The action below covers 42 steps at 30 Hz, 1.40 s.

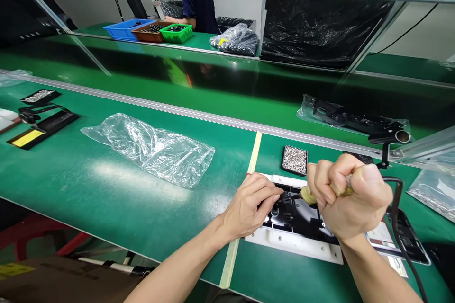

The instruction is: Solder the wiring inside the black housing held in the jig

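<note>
My right hand (350, 196) is wrapped round an electric screwdriver (307, 195) with a yellowish front end. The tool lies tilted, its dark tip pointing left at a black plastic panel (305, 215). A black cord (396, 218) runs from behind this hand toward the lower right. My left hand (253, 203) rests at the panel's left end, thumb and fingertips pinched together close to the tip; what they hold is hidden. The panel lies in a white fixture (302, 245) with raised long sides. Just beyond stands a small black tray (295, 160) full of tiny metal screws.
A clear plastic bag (152, 149) lies left of the fixture. Black bracket parts (44, 123) sit far left; a bagged black part (350, 116) and a metal tube holder (389, 138) are at right. Beyond the rail, a person (199, 9) stands near coloured bins (151, 32).
</note>
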Each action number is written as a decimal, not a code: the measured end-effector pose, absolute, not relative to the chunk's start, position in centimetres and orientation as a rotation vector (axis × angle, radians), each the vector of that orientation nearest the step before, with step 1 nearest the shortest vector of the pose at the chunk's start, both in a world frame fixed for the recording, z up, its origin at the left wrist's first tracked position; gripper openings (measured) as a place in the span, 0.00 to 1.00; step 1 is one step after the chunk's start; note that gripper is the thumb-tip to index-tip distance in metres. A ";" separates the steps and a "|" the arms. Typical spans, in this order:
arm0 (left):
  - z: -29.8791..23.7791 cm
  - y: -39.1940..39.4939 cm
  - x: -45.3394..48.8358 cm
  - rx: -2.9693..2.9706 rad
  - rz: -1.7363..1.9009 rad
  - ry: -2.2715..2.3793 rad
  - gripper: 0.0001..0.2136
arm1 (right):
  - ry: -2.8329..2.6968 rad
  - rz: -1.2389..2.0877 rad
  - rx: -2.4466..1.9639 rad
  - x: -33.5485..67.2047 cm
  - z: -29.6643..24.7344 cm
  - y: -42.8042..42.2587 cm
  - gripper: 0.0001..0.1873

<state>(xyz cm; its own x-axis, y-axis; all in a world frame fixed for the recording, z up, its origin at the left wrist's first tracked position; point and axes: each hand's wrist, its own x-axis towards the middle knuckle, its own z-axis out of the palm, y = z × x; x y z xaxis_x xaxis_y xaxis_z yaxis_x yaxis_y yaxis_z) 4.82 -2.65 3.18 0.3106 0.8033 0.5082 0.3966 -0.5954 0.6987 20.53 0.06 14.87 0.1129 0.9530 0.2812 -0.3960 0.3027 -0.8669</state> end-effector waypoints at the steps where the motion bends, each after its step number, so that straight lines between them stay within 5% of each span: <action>1: 3.2 -2.7 4.8 2.137 1.217 1.062 0.10 | -0.991 1.119 -0.711 20.5 14.9 0.0 0.25; 42: 3.3 -2.7 4.8 2.147 1.239 1.039 0.09 | -1.054 1.121 -0.670 20.7 14.8 0.2 0.26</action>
